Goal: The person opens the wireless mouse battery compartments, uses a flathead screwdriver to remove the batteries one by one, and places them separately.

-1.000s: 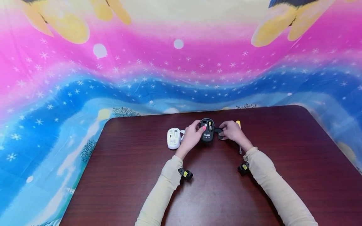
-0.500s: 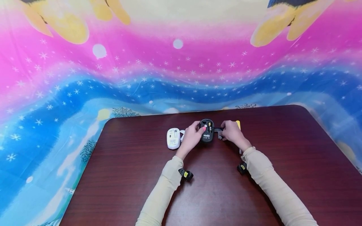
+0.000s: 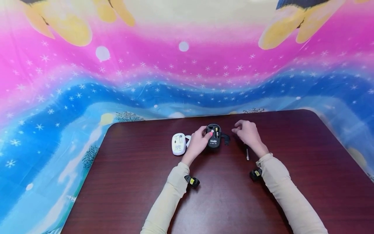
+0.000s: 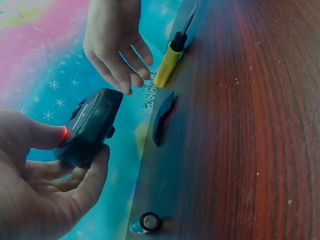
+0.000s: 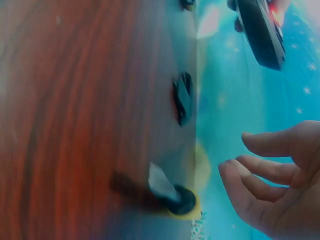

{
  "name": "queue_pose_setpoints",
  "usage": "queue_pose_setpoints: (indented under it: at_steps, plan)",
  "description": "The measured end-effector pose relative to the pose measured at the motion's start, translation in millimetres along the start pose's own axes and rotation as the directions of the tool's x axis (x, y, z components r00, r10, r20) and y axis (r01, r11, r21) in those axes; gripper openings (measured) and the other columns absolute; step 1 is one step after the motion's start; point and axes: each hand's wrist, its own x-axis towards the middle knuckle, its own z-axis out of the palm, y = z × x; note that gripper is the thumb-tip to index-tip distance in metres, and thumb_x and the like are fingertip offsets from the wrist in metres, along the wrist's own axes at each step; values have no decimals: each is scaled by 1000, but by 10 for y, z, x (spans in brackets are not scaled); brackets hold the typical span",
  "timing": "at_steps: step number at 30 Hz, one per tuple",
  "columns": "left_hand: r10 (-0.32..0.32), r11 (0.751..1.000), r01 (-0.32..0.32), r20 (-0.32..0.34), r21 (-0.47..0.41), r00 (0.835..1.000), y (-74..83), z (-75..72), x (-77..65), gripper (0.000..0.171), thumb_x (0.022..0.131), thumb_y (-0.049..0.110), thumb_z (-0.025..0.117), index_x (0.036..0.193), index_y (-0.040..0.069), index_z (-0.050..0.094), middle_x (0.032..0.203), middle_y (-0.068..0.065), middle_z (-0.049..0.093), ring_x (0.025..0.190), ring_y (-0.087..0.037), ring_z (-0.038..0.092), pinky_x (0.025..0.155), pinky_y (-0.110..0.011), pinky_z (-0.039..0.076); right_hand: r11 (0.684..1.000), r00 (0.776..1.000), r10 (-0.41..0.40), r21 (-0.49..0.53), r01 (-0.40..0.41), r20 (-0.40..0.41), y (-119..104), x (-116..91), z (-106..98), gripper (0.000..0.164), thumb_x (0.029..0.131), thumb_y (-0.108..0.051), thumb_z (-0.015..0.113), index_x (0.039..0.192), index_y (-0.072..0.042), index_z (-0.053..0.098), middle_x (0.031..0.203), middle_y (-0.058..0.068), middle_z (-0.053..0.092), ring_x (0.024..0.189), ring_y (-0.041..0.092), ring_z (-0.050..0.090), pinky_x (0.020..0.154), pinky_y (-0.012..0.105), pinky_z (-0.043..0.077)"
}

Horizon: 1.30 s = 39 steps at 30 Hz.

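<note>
While held, the black mouse points lengthwise forward.

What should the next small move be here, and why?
Probably bring the right hand to the battery in the black mouse: the left hand holds it underside up, the dark cover lies off on the table, and the right hand looks empty.

Passage noted over the near tabletop, between both sleeves. Obstructions I observe beyond: white mouse, black mouse gripped by the left hand, black cover, screwdriver beside the right hand.
</note>
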Motion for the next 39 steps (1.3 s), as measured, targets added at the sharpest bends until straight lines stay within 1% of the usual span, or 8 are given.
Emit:
queue_pose_setpoints:
  at_steps: [3, 5, 11, 16, 22, 27, 34, 39]
  plan:
    - [-4, 1000, 4, 3, 3, 1000, 0, 14, -2, 35, 103, 19, 64, 136, 5, 65, 106, -10, 72, 97, -20, 63, 91, -37, 51, 1000, 999, 4, -30, -5, -39, 41, -26, -67, 30, 97, -9, 70, 118, 12, 67, 92, 21, 70, 66, 29, 62, 67, 45, 51]
    - [-10, 1000, 10, 7, 0, 1000, 6, 22, -7, 36, 103, 20, 63, 136, 5, 64, 107, -10, 72, 97, -20, 62, 91, -36, 50, 998, 999, 5, -64, -8, -54, 80, -49, -100, 33, 97, -9, 70, 119, 14, 65, 97, 26, 68, 78, 34, 62, 73, 49, 50]
    - [-24, 1000, 24, 18, -13, 1000, 13, 36, -15, 38, 105, 20, 62, 140, 5, 62, 111, -11, 72, 99, -20, 63, 92, -37, 51, 990, 999, 26, -138, -31, -36, 204, -100, -122, 38, 95, -6, 71, 121, 19, 59, 107, 34, 59, 95, 44, 56, 77, 53, 51]
    - [-24, 1000, 24, 20, -20, 1000, -2, 54, -12, 38, 105, 19, 62, 140, 5, 62, 110, -11, 72, 98, -21, 63, 91, -38, 51, 984, 998, 62, -167, -60, 6, 245, -108, -120, 43, 94, -6, 72, 124, 19, 56, 107, 35, 58, 92, 44, 59, 76, 52, 54]
    - [-15, 1000, 15, 13, -3, 1000, -4, 65, -20, 37, 104, 20, 63, 137, 5, 63, 106, -9, 72, 96, -19, 63, 90, -35, 51, 987, 988, 108, -128, -94, 106, 281, -98, -112, 50, 95, -7, 72, 131, 21, 50, 112, 37, 61, 84, 38, 64, 70, 44, 57]
    - [-11, 1000, 11, 16, -4, 1000, 1, 72, -19, 37, 104, 20, 64, 137, 5, 64, 106, -9, 72, 97, -18, 64, 91, -34, 52, 984, 979, 151, -117, -135, 134, 295, -85, -106, 54, 96, -8, 72, 133, 22, 47, 112, 36, 61, 78, 34, 64, 65, 37, 55]
    - [-20, 1000, 20, 27, -12, 999, -6, 86, -21, 37, 104, 20, 63, 138, 5, 63, 108, -9, 72, 98, -19, 64, 91, -35, 52, 977, 962, 215, -30, -213, 171, 286, -81, -84, 45, 98, -7, 70, 127, 20, 49, 98, 30, 64, 61, 23, 66, 56, 32, 57]
    - [-27, 1000, 28, 33, -10, 999, -12, 101, -16, 37, 104, 21, 63, 138, 6, 63, 108, -9, 72, 99, -19, 64, 92, -36, 52, 975, 959, 216, 3, -220, 182, 304, -82, -77, 34, 98, -6, 69, 116, 18, 54, 89, 26, 65, 60, 21, 68, 56, 33, 59]
